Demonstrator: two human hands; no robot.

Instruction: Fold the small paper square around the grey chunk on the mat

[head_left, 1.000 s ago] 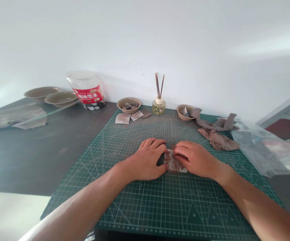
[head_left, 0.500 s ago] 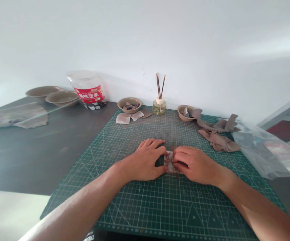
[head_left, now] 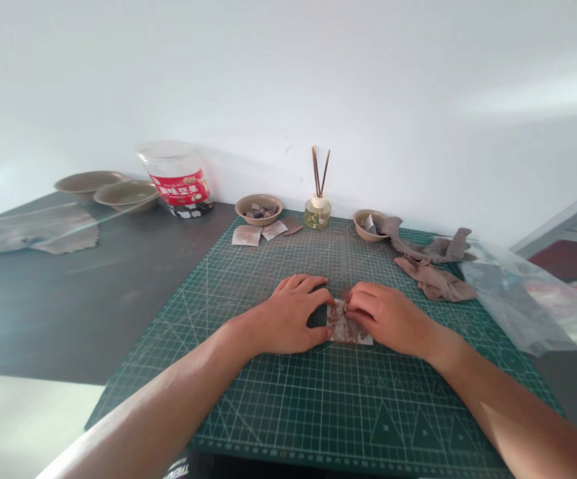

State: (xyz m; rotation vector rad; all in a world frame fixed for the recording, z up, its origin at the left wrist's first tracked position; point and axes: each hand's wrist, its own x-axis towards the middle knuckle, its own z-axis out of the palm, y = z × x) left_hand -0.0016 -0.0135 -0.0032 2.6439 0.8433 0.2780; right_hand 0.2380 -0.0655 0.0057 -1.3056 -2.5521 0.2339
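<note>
On the green cutting mat (head_left: 288, 399) lies a small pale sheet, apparently sandpaper (head_left: 338, 328), smeared with reddish-brown dust. My left hand (head_left: 296, 316) pins its left edge between thumb and index finger, the other fingers lying curved on the mat. Over the sheet's right part is my right hand (head_left: 388, 316), fingertips pinched together and pressed down on the dusty surface. Whatever small piece sits in that pinch is hidden by the fingers. A white lower right corner of the sheet shows beneath my right hand.
Behind are a bowl of dark pieces (head_left: 259, 209), pale paper pieces (head_left: 246, 235), a reed diffuser (head_left: 317, 211) and a small bowl (head_left: 368, 226). Brown cloths (head_left: 435, 279) and a clear plastic bag (head_left: 512, 299) lie right. Left stand a plastic tub (head_left: 181, 179) and shallow bowls (head_left: 126, 194).
My right hand has slid slightly up and away across the sheet, uncovering its white lower right corner. My left hand keeps its place on the left edge.
</note>
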